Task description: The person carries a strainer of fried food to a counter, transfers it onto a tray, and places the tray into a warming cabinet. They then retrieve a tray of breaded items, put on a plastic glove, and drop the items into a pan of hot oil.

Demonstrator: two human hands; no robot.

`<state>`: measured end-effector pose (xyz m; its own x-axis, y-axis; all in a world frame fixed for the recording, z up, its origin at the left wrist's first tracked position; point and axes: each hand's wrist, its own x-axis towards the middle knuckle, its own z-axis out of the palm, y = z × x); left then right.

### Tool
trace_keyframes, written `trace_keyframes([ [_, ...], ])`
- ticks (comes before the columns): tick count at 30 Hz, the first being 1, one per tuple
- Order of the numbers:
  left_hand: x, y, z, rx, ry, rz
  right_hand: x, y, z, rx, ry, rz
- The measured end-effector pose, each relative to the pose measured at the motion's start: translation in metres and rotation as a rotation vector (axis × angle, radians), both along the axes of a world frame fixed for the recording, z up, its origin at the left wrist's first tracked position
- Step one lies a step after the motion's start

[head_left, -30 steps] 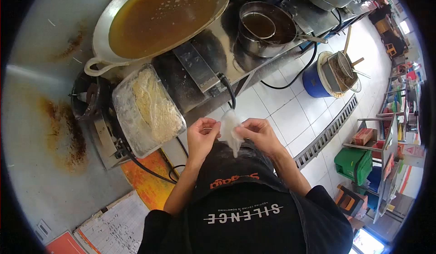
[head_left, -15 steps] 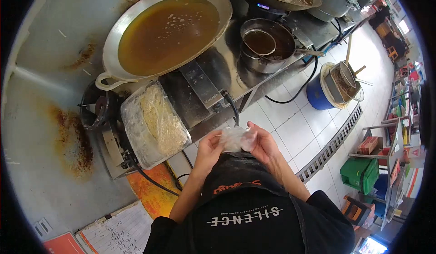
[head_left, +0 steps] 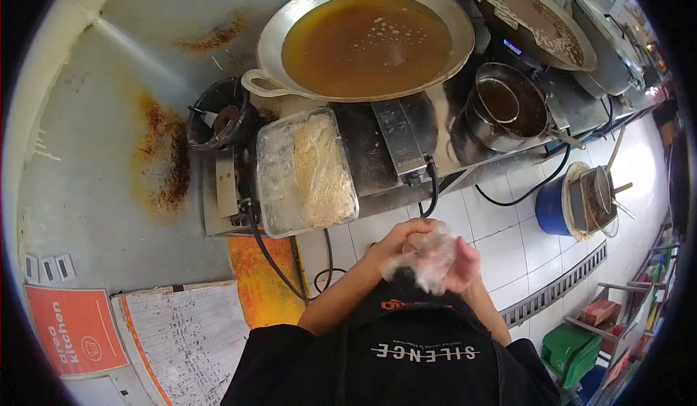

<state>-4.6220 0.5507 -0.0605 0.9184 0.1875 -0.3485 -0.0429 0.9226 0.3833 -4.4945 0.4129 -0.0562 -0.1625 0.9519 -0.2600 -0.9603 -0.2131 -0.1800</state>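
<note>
Thin clear plastic [head_left: 430, 261], crumpled and blurred, is between my two hands in front of the black apron. My left hand [head_left: 403, 239] has its fingers closed on the plastic's left side. On the other side my right hand [head_left: 465, 267] is bent around the plastic, which partly covers its fingers. Whether the plastic is a bag or a glove cannot be made out. Up and left of my hands, a clear tub [head_left: 272, 188] of pale, floury food under plastic film lies on the steel counter.
A large wok [head_left: 465, 50] of brown oil stands beyond the tub. To its right are a steel pot [head_left: 494, 134] and another wok [head_left: 592, 61]. A blue bucket [head_left: 552, 206] stands on the floor at right. Black cables hang off the counter; an open notebook [head_left: 189, 341] lies lower left.
The view has turned, so the counter items appear farther right. My hands have come closer together, and the plastic is now more spread and hangs lower between them.
</note>
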Motion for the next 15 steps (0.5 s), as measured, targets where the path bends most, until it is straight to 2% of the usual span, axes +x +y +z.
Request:
trace_keyframes([
  [1, 0.001, 0.001, -0.018, -0.011, -0.010, -0.023, -0.006, 0.005, 0.009, -0.054, -0.005, 0.072],
  [3, 0.004, -0.003, -0.071, -0.033, -0.034, -0.078, -0.002, 0.004, -0.012, 0.018, 0.016, 0.089],
  [4, -0.003, -0.009, -0.054, -0.031, -0.116, 0.002, 0.001, 0.006, -0.016, 0.012, -0.022, 0.076],
  [6, -0.004, -0.019, -0.038, 0.115, 0.008, 0.162, 0.002, 0.023, 0.020, -0.162, -0.298, -0.053],
  [7, -0.003, -0.022, -0.034, 0.192, 0.063, 0.237, 0.002, 0.032, 0.035, -0.091, -0.368, -0.167],
  [9, -0.023, -0.036, -0.037, 0.827, 0.442, 0.543, 0.001, 0.046, 0.056, 0.050, -0.495, -0.396],
  [11, -0.020, -0.032, -0.010, 1.324, 0.567, 0.683, 0.001, 0.050, 0.044, 0.130, -0.633, -0.402],
  [12, -0.011, -0.032, 0.034, 1.496, 0.505, 0.656, -0.002, 0.049, 0.031, 0.178, -0.661, -0.366],
  [13, -0.006, -0.034, 0.057, 1.660, 0.447, 0.626, -0.007, 0.044, 0.025, 0.222, -0.686, -0.323],
  [14, -0.003, -0.031, 0.041, 1.677, 0.453, 0.650, -0.016, 0.039, 0.028, 0.250, -0.580, -0.259],
  [15, -0.003, -0.031, 0.039, 1.681, 0.472, 0.704, -0.016, 0.038, 0.025, 0.246, -0.533, -0.301],
])
